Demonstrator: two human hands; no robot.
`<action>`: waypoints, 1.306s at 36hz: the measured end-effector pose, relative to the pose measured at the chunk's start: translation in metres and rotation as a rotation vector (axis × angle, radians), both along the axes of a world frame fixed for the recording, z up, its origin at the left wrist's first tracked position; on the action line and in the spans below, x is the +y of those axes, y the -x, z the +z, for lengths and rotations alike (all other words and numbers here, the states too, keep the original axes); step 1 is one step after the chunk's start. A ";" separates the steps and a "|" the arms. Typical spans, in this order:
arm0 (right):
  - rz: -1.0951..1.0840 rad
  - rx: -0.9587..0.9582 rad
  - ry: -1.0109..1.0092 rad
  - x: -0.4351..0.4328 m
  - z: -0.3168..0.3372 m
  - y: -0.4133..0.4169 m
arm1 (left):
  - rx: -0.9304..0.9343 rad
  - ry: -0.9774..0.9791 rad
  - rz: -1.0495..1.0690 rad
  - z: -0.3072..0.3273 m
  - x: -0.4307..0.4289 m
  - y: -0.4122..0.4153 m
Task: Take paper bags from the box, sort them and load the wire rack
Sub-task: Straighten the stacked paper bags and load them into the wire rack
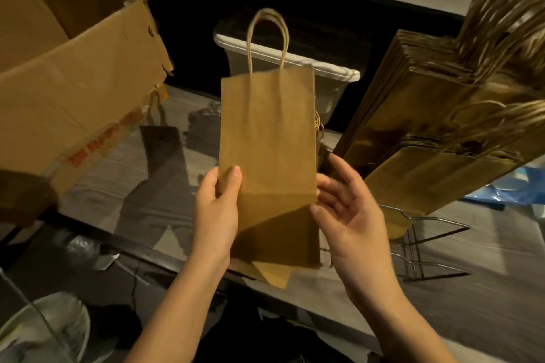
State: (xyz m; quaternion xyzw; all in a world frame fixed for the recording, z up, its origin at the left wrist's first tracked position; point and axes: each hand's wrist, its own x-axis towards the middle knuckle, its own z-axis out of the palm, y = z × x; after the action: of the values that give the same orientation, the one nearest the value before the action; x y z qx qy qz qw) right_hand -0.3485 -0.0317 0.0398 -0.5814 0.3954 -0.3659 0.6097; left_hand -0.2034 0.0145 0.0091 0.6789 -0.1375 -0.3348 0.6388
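A flat brown paper bag (267, 138) with twisted handles stands upright in the middle of the head view. My left hand (216, 215) grips its lower left edge, thumb on the front. My right hand (349, 209) is at the bag's lower right edge with its fingers spread and relaxed, fingertips touching the edge. More folded paper (274, 274) shows beneath the bag's bottom. The open cardboard box (76, 97) stands at the left. The wire rack (424, 244) at the right holds several stacked brown bags (427, 132) with their handles pointing up and right.
A white plastic tub (324, 88) sits behind the held bag. Another bag (159, 138) lies on the grey table (182, 186) next to the box. A blue plastic item (507, 191) lies at the right edge. A clear container (44, 330) is at the lower left.
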 end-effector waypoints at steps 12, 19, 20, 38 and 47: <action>-0.314 0.156 0.590 -0.031 0.022 0.060 | -0.126 0.405 -0.168 0.045 -0.024 0.059; -0.487 0.094 0.629 -0.055 0.024 0.094 | -0.264 0.377 -0.256 0.056 -0.048 0.090; -0.503 0.087 0.618 -0.058 0.024 0.099 | -0.274 0.380 -0.258 0.059 -0.051 0.095; -0.514 0.214 0.489 -0.090 -0.024 0.139 | -0.350 0.187 -0.281 0.027 -0.077 0.125; -0.463 0.163 0.414 -0.088 -0.028 0.131 | -0.325 0.032 -0.453 0.022 -0.076 0.133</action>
State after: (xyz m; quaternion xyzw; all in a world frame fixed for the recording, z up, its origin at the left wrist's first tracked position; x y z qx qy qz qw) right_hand -0.4796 -0.1199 0.0115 -0.6152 0.4816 -0.5199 0.3455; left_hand -0.3362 -0.0615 0.0313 0.6656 -0.3919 -0.3536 0.5275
